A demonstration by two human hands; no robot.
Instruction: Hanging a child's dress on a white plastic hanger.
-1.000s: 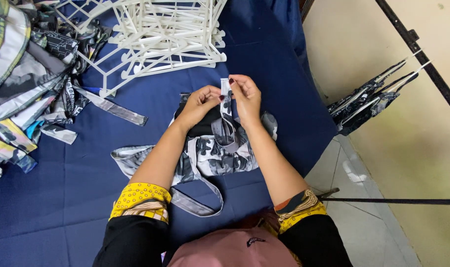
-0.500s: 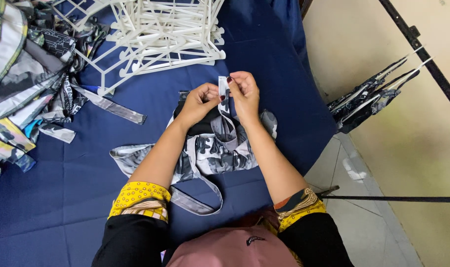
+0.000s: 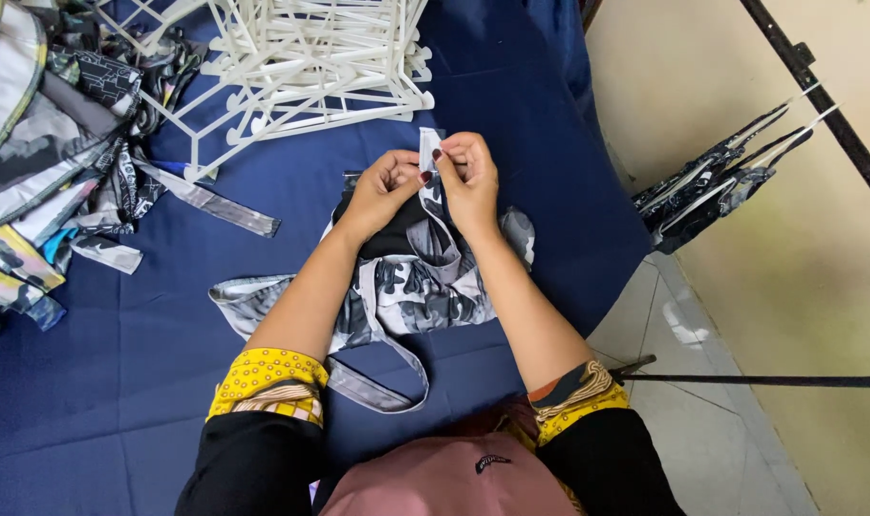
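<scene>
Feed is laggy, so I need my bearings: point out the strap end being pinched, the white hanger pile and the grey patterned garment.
strap end [image 3: 427, 145], head view, pale tip above the fingers.
white hanger pile [image 3: 311, 57], head view, middle of stack.
grey patterned garment [image 3: 420, 291], head view, body panel between the forearms.

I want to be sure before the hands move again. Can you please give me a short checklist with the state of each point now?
1. Both hands on the strap: left hand and right hand pinch the grey patterned strap end between them. Ok.
2. Garment lying on the cloth: the grey patterned garment rests on the blue table cover. Ok.
3. Loose strap loop near the body: it lies free, not caught under an arm. Ok.
4. White hangers apart from the hands: a gap shows. Ok.
5. Strap twisted or flat under the fingers: hidden. Cannot tell.
</scene>
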